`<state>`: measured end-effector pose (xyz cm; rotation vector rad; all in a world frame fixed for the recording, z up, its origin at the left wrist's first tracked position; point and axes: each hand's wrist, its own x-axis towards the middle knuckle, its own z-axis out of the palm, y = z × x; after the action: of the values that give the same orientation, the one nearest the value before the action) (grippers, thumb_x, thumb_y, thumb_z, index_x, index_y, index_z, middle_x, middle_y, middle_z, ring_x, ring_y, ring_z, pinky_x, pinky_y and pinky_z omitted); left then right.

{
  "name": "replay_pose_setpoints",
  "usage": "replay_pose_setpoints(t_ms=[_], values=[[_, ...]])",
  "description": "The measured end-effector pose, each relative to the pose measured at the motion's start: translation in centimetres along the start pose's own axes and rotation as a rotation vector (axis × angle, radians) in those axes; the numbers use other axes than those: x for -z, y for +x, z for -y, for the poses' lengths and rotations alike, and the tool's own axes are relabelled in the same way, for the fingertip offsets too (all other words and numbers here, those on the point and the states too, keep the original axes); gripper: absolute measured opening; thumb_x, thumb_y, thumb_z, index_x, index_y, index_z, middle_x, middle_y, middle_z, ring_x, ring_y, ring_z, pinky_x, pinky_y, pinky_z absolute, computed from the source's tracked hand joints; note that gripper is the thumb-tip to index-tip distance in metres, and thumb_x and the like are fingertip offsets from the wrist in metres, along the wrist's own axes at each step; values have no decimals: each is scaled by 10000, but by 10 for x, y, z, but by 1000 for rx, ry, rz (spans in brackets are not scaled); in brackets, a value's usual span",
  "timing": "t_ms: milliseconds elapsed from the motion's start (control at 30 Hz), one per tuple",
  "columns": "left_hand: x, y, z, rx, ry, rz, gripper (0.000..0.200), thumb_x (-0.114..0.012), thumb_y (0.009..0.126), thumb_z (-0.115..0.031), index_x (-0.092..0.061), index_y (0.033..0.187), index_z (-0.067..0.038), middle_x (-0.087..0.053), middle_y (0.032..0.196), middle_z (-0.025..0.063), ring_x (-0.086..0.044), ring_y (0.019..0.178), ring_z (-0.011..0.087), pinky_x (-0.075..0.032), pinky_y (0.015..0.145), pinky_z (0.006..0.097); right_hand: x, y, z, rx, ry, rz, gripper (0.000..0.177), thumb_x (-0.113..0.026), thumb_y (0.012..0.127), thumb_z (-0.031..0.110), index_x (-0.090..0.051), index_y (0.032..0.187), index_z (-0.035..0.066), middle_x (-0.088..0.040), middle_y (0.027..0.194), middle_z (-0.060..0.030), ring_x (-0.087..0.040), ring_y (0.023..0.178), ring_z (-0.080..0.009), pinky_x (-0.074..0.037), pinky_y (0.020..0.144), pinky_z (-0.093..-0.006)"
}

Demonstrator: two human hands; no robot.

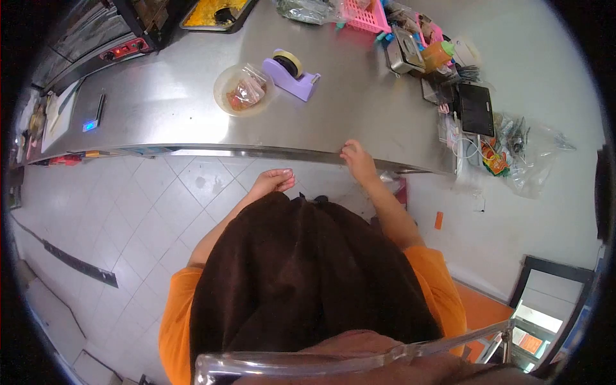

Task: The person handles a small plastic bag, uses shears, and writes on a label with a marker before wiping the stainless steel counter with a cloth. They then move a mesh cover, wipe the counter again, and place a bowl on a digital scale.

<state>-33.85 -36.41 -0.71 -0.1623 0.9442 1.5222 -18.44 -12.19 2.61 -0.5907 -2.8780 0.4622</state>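
Note:
My left hand (277,181) hangs just off the front edge of the steel counter (173,122), its fingers curled together. Over that same edge, my right hand (358,160) is closed with bent fingers. Whatever either hand may hold is too small or hidden to make out. On the counter ahead, a round pale bowl (221,90) contains a clear plastic bag (251,91) of reddish-brown food. Touching or close beside the bowl is a lilac tape dispenser (296,82) with a roll of tape (288,63) in it.
A tray of yellow food (212,14) stands at the back, near a heated cabinet with a red control panel (122,49). To the right are a pink basket (367,16), a metal box (405,51), a dark tablet (475,109) and plastic bags (532,163). A blue-lit device (92,124) lies left.

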Motion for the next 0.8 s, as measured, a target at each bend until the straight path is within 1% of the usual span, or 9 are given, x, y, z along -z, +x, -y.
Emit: replay_pose_setpoints(t_ms=[33,133,233,333,433,533,633,800], values=[[-1,0,-1,2,13,-2,188,-613,801,-93,-566,940,26,-605,843,79,-604,752,146,-519,730,249,0,0,0,-11,-6,-6,141,-601,760,187,-563,867,104,-519,976,-53,-586,763,-276,-486,639,-368],[-3,-1,-3,7,31,-12,192,-612,801,-93,-565,944,27,-604,845,78,-604,752,149,-517,736,249,3,0,-2,-26,107,-16,139,-597,764,185,-565,872,104,-520,971,-58,-585,779,-271,-483,648,-367],[-4,-1,-4,12,31,-14,200,-612,801,-94,-562,950,30,-603,843,75,-602,760,149,-518,739,252,9,3,5,4,148,-67,141,-593,769,188,-569,886,112,-516,993,-50,-583,789,-269,-482,648,-372],[-4,0,-3,20,44,-7,205,-613,801,-96,-561,953,31,-603,843,73,-600,771,148,-517,745,257,10,4,5,-13,60,16,159,-584,776,192,-570,919,124,-515,1005,-43,-585,782,-269,-483,649,-381],[-5,0,-4,21,48,0,208,-611,803,-98,-560,956,33,-602,844,72,-599,775,146,-516,749,258,11,2,7,-5,-6,45,175,-574,783,199,-563,945,134,-513,1016,-37,-588,762,-275,-488,629,-383],[-2,2,-2,18,45,2,208,-609,804,-96,-559,957,35,-601,839,72,-600,769,145,-517,746,256,4,1,2,-6,-70,46,166,-561,794,198,-557,953,147,-506,1031,-39,-593,731,-281,-491,601,-384],[-4,0,-1,26,39,-10,201,-607,804,-88,-558,954,36,-600,831,72,-602,761,144,-520,734,249,1,-2,0,1,-36,23,153,-548,804,198,-552,951,156,-498,1053,-43,-596,714,-290,-490,589,-391],[-7,0,-1,26,30,-27,176,-605,804,-76,-560,936,31,-600,826,72,-604,748,141,-522,716,238,-8,-5,-7,1,-43,-5,150,-540,812,203,-545,957,167,-497,1059,-49,-598,711,-292,-490,604,-402]])
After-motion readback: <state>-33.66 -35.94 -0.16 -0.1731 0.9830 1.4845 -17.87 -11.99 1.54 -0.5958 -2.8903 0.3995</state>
